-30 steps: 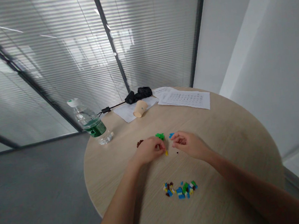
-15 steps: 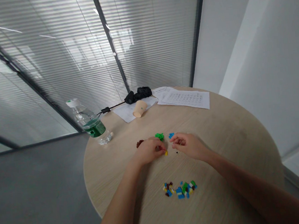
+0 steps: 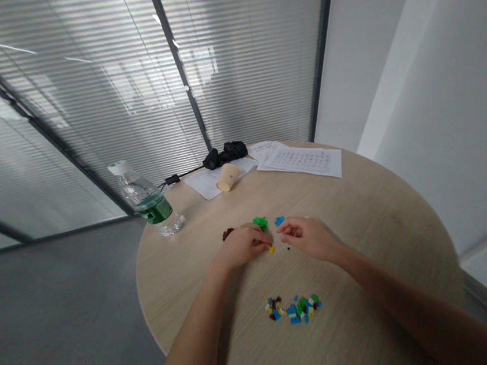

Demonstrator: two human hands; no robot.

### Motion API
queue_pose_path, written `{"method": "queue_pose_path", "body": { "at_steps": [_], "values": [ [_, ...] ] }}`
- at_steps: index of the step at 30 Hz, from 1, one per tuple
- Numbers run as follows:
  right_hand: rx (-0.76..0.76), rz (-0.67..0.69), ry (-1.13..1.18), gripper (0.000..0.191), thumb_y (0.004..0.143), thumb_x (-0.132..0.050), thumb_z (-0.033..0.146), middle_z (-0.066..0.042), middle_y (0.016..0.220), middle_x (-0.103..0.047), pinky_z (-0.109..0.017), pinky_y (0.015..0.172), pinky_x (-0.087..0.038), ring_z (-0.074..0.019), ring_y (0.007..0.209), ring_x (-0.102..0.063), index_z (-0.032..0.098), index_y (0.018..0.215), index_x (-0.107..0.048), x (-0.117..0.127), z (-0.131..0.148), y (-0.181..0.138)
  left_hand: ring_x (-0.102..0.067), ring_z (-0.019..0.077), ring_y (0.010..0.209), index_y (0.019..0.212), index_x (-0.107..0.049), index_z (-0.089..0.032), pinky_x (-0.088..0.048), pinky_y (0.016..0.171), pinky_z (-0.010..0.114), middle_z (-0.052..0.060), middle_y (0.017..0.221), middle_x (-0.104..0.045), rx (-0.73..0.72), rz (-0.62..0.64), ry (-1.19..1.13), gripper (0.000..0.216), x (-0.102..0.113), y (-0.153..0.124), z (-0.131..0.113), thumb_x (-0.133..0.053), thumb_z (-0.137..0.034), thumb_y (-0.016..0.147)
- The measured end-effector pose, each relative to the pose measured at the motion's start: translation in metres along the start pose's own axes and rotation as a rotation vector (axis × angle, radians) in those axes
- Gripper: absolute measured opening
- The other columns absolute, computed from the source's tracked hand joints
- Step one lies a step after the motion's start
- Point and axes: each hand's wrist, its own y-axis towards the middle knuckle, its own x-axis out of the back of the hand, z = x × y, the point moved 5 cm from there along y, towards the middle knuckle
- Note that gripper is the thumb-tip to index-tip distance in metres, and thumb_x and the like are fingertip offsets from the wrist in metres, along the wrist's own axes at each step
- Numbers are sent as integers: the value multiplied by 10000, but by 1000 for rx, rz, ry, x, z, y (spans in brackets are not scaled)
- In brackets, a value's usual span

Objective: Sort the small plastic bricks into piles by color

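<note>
Both my hands rest on a round wooden table point(image 3: 382, 220), close together. My left hand point(image 3: 242, 245) is closed, its fingertips pinched beside a small yellow brick point(image 3: 271, 250) on the table; what it holds, if anything, is hidden. My right hand point(image 3: 305, 237) is curled with its fingers pinched near a tiny dark piece point(image 3: 287, 248). Just beyond the hands lie a green brick cluster point(image 3: 260, 222), a blue brick point(image 3: 279, 220) and a brown brick cluster point(image 3: 227, 233). A pile of several mixed small bricks point(image 3: 293, 308) lies nearer me.
A water bottle point(image 3: 146, 201) lies tilted at the table's left edge. At the back are a paper cup on its side point(image 3: 228, 176), printed sheets point(image 3: 302, 161) and a black bundle with a cable point(image 3: 225, 152). Glass walls with blinds stand behind.
My right hand has shifted slightly left, closer to my left hand. Otherwise the hands and bricks stay where they were.
</note>
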Motion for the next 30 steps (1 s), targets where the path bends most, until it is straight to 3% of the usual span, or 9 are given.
{"method": "queue_pose_path", "body": {
  "at_steps": [9,17,23,30],
  "values": [
    [27,8,-75,137,771,-579,196,-23,742,-693,-228,578,-466,-126,625,-618,177,876,-665,0,2,0,-568,146,846,913,-732,-246,-400,738,229,13,895,-661,-17,-19,15,173,0,-1,3,-588,-219,821],
    [375,56,-522,121,780,-611,141,-56,787,-683,-335,796,-435,-201,853,-565,183,743,-718,-9,21,-7,-551,163,887,810,-711,-218,-403,761,238,12,838,-659,18,-48,29,121,1,-1,3,-596,-189,788],
    [443,96,-552,137,805,-598,140,-53,825,-665,-325,821,-424,-195,887,-531,186,803,-727,-19,23,-11,-549,163,871,780,-702,-204,-399,754,240,13,822,-651,-10,-46,55,102,-2,1,1,-603,-182,781],
    [472,94,-532,134,816,-588,135,-51,831,-662,-331,821,-432,-191,877,-536,180,795,-713,-15,23,-10,-555,158,856,764,-694,-198,-402,745,236,9,814,-655,-9,-43,54,96,0,0,0,-603,-172,780]
  ]
}}
